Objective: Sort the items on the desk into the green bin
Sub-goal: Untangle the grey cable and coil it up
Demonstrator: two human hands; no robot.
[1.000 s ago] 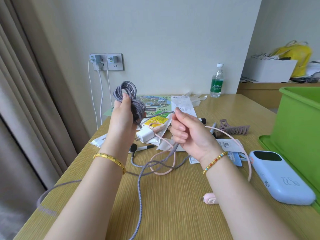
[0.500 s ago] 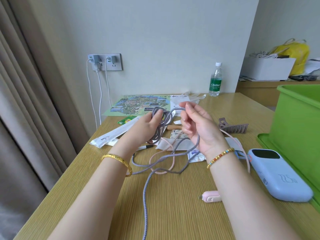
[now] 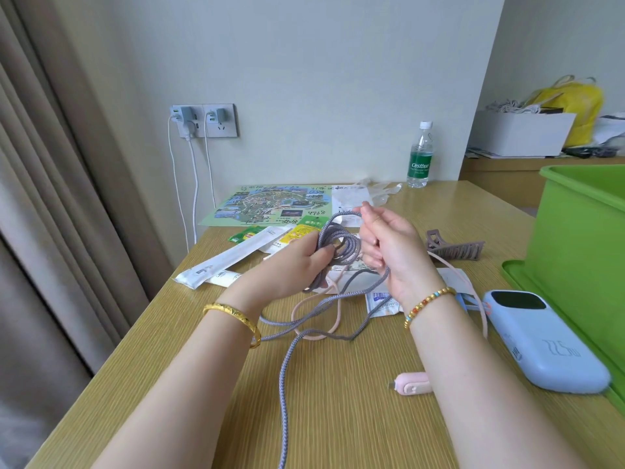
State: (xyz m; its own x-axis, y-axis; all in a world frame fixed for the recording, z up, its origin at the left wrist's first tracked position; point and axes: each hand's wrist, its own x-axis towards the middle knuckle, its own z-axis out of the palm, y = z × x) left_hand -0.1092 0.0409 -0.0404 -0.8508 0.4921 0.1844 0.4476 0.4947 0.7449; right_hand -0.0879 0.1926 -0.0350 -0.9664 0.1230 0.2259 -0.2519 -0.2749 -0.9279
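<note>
Above the surface (image 3: pixel 338 418), the left hand (image 3: pixel 291 265) grips a coil of grey cable (image 3: pixel 338 247), fingers curled round the loops. The right hand (image 3: pixel 385 245) pinches a strand of the same cable at its top. Slack trails across the surface over a pink cable (image 3: pixel 318 333). The green bin (image 3: pixel 581 231) stands at right, a power bank (image 3: pixel 541 340) beside it.

The power bank (image 3: pixel 544 343) lies on the desk (image 3: pixel 338 418), left of the bin (image 3: pixel 581 238).
</note>
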